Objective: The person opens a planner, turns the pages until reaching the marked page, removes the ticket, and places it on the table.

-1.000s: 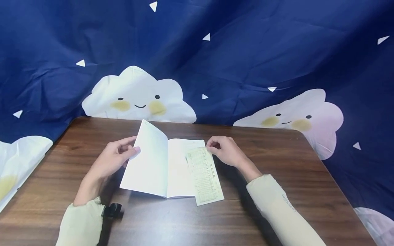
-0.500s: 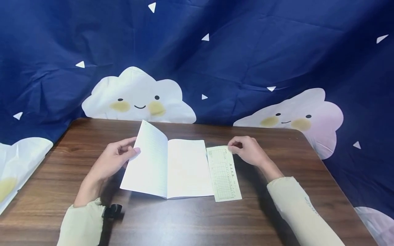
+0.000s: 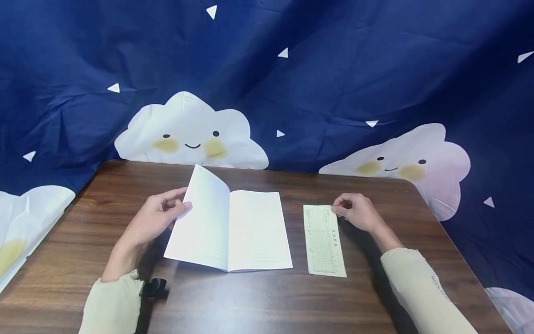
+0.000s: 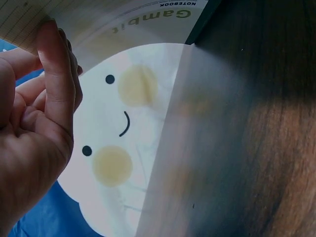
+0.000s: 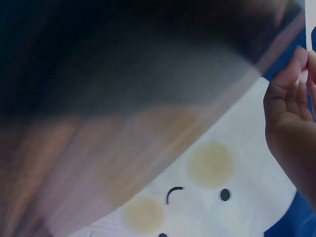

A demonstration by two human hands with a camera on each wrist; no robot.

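Observation:
An open notebook (image 3: 258, 232) with white lined pages lies at the middle of the table. Its left side is raised, and my left hand (image 3: 156, 215) pinches that edge between thumb and fingers. In the left wrist view the cover (image 4: 148, 24) shows printed lettering, including "NOTEBOOK", beside my left hand (image 4: 49, 94). Right of the notebook, a pale green printed paper slip (image 3: 324, 241) stands apart from it. My right hand (image 3: 359, 211) pinches the slip's top right corner. The right wrist view catches only a thin edge of the slip at my right hand (image 5: 296, 94).
The brown wood-grain table (image 3: 233, 306) has its far edge against a dark blue curtain (image 3: 300, 83) printed with smiling clouds. A small black object (image 3: 154, 287) sits at the left sleeve's cuff (image 3: 112, 297).
My right hand has drawn the slip rightward, from overlapping the notebook's right page to a spot beside it with a gap between. The left hand keeps its grip on the raised side.

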